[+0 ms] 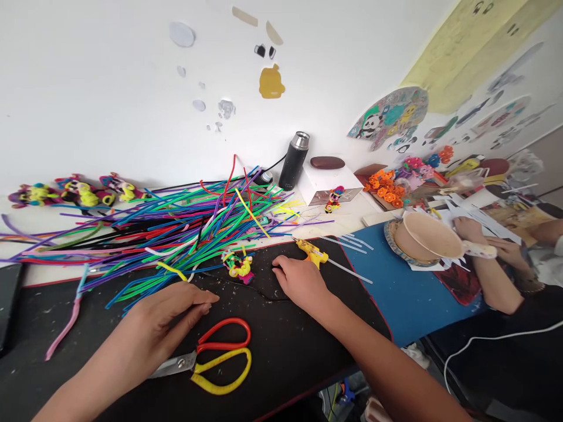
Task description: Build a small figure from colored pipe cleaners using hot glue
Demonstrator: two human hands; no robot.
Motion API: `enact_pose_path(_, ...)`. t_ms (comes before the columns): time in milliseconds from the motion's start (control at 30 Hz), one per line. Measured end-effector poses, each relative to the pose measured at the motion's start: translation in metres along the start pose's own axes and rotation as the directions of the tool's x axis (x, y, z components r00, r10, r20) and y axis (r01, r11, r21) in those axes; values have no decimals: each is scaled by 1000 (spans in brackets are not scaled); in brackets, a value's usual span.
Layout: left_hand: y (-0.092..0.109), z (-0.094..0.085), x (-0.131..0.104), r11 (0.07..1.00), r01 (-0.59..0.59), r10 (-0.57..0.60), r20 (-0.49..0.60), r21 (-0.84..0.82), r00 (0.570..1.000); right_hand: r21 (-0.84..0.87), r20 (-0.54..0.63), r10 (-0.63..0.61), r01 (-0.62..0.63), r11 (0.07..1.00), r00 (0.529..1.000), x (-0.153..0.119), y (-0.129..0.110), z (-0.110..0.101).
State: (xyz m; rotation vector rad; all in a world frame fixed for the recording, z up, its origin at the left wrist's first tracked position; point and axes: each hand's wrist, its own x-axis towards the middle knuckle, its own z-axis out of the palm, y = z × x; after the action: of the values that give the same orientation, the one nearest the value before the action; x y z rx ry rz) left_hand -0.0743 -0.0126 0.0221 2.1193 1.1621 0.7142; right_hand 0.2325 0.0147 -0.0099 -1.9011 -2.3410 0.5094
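My left hand (169, 310) hovers over the black mat (281, 363), its thumb and fingers pinched together. Whether anything small is between them I cannot make out. Beneath that hand lie scissors (222, 366) with one red and one yellow handle, their blades partly covered by the wrist. My right hand (303, 284) rests on the mat with curled fingers, the palm side hidden. Just behind it is a yellow glue gun (312, 253) with a clear glue stick in its rear. Between the hands sits a small colourful pipe-cleaner figure (238, 266).
A large pile of coloured pipe cleaners (176, 234) spreads along the wall. Similar figures (83, 192) lie at the left. A black flask (294, 161) stands beside a white box (329, 184). On the blue mat (382, 305), another person's hands (472, 231) are near a beige bowl (433, 234).
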Motion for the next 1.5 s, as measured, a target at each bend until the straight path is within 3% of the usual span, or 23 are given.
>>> enact_pose_path(100, 4, 5, 0, 999, 5, -5, 0, -37, 1000, 220, -48, 37, -26, 975, 998, 1, 1, 3)
enact_pose_path(167, 7, 10, 1, 998, 33, -32, 16, -62, 999, 475, -50, 78, -45, 879, 996, 1, 0, 6)
enact_pose_path(267, 13, 19, 6, 992, 90, -89, 20, -84, 996, 809, 46, 115, -105, 579, 992, -3, -7, 11)
enact_pose_path(367, 19, 28, 13, 987, 126, -126, 6, -96, 992, 945, 158, 110, -183, 271, 981, -9, -19, 11)
enact_pose_path(433, 22, 32, 17, 985, 134, -136, -5, -105, 991, 969, 191, 87, -202, 142, 978, -13, -27, 10)
enact_pose_path(533, 26, 39, 25, 986, 121, -123, -15, -119, 992, 974, 222, 47, -223, 35, 974, -20, -37, 8)
enact_pose_path(767, 31, 50, 34, 972, 139, -142, -5, -191, 990, 974, 220, 30, -217, -68, 975, -28, -43, 7)
enact_pose_path(1200, 30, 56, 40, 938, 215, -202, 76, -273, 977, 973, 226, -4, -226, -56, 974, -35, -43, 13)
enact_pose_path(1500, 30, 60, 35, 931, 205, -191, 75, -303, 979, 970, 204, 50, -195, -142, 978, -34, -42, 16)
